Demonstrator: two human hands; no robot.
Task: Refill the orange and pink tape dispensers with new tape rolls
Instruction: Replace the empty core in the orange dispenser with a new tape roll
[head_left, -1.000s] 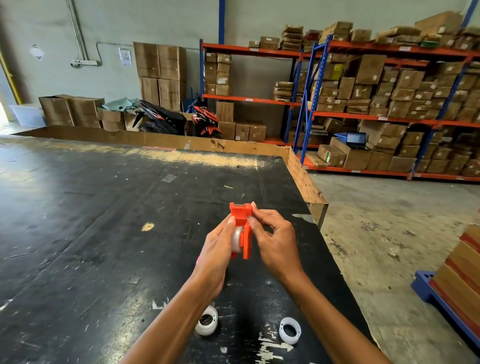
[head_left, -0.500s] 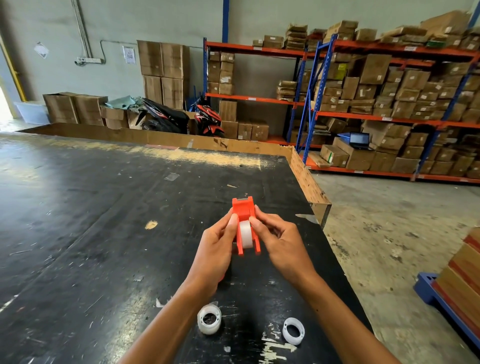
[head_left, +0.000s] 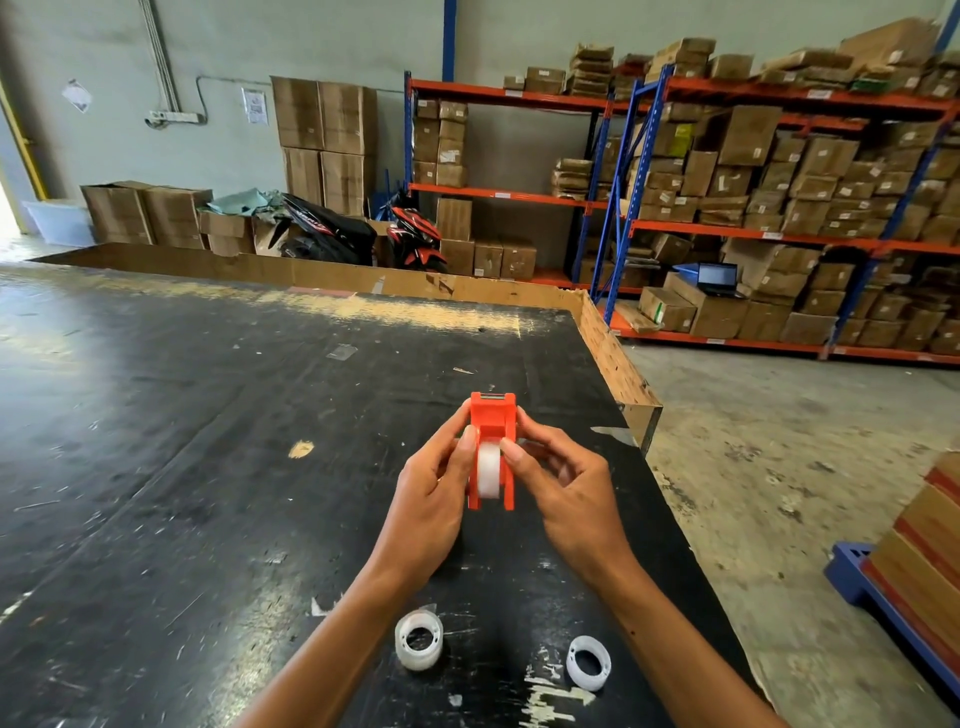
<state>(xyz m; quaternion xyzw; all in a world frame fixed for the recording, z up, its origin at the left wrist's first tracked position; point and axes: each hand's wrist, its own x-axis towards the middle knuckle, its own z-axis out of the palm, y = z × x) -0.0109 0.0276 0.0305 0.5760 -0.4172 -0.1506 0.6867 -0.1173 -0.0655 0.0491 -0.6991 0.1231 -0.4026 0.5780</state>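
in the centre of the frame, above the black table:
- orange tape dispenser (head_left: 492, 431): one, held upright between both hands, its cutter end toward the top of the frame.
- tape roll in dispenser (head_left: 488, 469): one, white, sitting between the two orange side walls.
- left hand (head_left: 428, 501): fingers pressed on the left wall of the dispenser, thumb tip at the edge of the roll.
- right hand (head_left: 563, 493): pinching the right wall, thumb tip touching the roll; other fingers curled behind.
- loose rolls: two on the table (head_left: 156, 467) in the lower centre, clear ring left (head_left: 418, 639) and clear ring right (head_left: 588, 663), apart from each other.
- pink dispenser: i cannot see it.
- hidden: far sides of the dispenser are covered by fingers; both forearms are cut off at the bottom edge.
- shelves (head_left: 779, 208): upper right, full of cardboard boxes.
- writing: box labels and the wall paper in the upper left are too small to read.
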